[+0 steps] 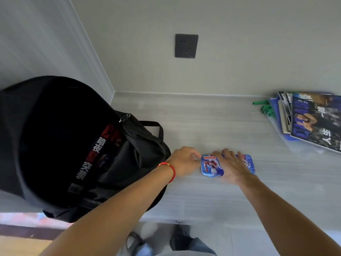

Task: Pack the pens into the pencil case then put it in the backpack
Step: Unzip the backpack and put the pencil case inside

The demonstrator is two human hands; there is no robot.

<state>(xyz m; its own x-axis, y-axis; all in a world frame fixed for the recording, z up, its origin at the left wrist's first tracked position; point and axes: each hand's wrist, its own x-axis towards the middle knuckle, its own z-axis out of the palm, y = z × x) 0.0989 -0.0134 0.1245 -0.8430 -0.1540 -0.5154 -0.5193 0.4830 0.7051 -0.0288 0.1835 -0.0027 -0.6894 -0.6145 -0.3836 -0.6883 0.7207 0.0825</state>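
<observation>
Both forearms reach out from the bottom of the view over the pale table (203, 122), and everything the task needs lies around the fingers.

Biggest of all is the black backpack (60, 145), slumped on the table just to the left of the left hand's fingers, its mouth gaping toward them; it probably sits that close so the case can go straight in once filled.

Far off to the right of the right hand's fingers, a stack of magazines (311, 122) leans by the wall. Green pens (266, 109) poke out from beneath its far edge, well apart from both hands, so they have yet to be fetched.

Directly under the fingers lies the blue printed pencil case (212, 166), flat on the table. The right hand (233, 168) is spread over its middle, fingers straight, pressing it down, seemingly to hold it steady. The left hand (184, 160) is curled at the case's left end, fingertips pinching at its edge, perhaps a zip pull or lid lip; I cannot tell which. On that wrist sits a red bracelet (170, 169).
</observation>
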